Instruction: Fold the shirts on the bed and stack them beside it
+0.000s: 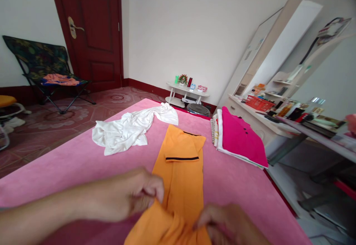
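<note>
An orange shirt (pixel 183 180) with black-trimmed edges lies lengthwise on the pink bed cover (pixel 111 176), its sides folded in to a long strip. My left hand (pixel 139 193) pinches the near part of the shirt, which is bunched and lifted. On the other side my right hand (pixel 225 222) grips the same bunched fabric, its fingers curled and partly cut off by the lower edge. Farther up the bed lies a crumpled white garment (pixel 130 128). At the right edge sits a stack of folded clothes with a bright pink shirt (pixel 243 135) on top.
A dressing table (pixel 239 102) with bottles and a red basket (pixel 259 103) stands to the right. Beyond the bed is a low white stand (pixel 189 91) holding a small potted plant. A folding chair (pixel 36 61) with clothing on it stands at left, near the dark red door (pixel 94 26).
</note>
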A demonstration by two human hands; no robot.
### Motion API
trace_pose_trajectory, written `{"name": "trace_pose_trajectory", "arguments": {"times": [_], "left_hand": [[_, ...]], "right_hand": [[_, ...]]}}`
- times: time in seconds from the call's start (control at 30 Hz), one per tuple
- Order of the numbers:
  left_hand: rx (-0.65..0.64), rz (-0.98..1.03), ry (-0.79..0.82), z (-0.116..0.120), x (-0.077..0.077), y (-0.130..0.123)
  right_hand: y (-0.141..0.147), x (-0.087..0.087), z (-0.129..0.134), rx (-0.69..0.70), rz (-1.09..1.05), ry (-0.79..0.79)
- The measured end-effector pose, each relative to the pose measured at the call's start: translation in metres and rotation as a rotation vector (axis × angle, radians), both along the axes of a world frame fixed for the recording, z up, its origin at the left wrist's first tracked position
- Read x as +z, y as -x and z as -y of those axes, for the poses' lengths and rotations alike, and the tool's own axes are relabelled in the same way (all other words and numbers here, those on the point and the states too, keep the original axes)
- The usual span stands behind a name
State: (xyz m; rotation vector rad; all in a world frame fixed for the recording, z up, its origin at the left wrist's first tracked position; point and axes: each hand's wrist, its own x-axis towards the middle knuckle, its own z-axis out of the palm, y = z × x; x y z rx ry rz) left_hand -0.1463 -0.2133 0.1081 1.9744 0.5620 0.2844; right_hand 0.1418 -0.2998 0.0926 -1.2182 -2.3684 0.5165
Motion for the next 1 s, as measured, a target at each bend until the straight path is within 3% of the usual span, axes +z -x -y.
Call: {"name": "trace_pose_trajectory", "arguments": {"times": [0.07,0.13,0.23,0.3,0.37,0.47,0.63,0.77,0.87,1.0], "left_hand": [[0.133,0.073,0.087,-0.051,-0.003,-0.02],[0.375,0.185,0.077,-0.106,-0.016,-0.041],[0.725,0.154,-0.088,-0.165,-0.051,-0.068],[0.809,0.063,-0.287,-0.18,-0.077,-0.08],[0.809,-0.03,-0.508,-0.18,-0.096,-0.087],[0.772,-0.108,-0.708,-0.173,-0.109,-0.091],[0.772,-0.102,-0.681,-0.173,-0.103,-0.091],[0.774,-0.07,-0.767,-0.165,-0.089,-0.093],[0.652,-0.044,-0.799,-0.149,-0.083,-0.099],[0.409,-0.1,-0.783,-0.132,-0.092,-0.108]], "right_hand": [[-0.007,0.008,-0.051,-0.207,-0.293,0.163],[-0.016,0.003,-0.109,-0.392,-0.554,0.28],[-0.029,-0.033,-0.176,-0.659,-0.754,0.275],[-0.036,-0.065,-0.198,-0.731,-0.742,0.19],[-0.041,-0.089,-0.205,-0.708,-0.69,0.075],[-0.045,-0.104,-0.205,-0.646,-0.637,-0.028],[-0.045,-0.102,-0.207,-0.649,-0.566,-0.037],[-0.042,-0.101,-0.205,-0.63,-0.548,-0.034],[-0.04,-0.098,-0.201,-0.595,-0.632,-0.013],[-0.041,-0.097,-0.199,-0.538,-0.707,0.009]]}}
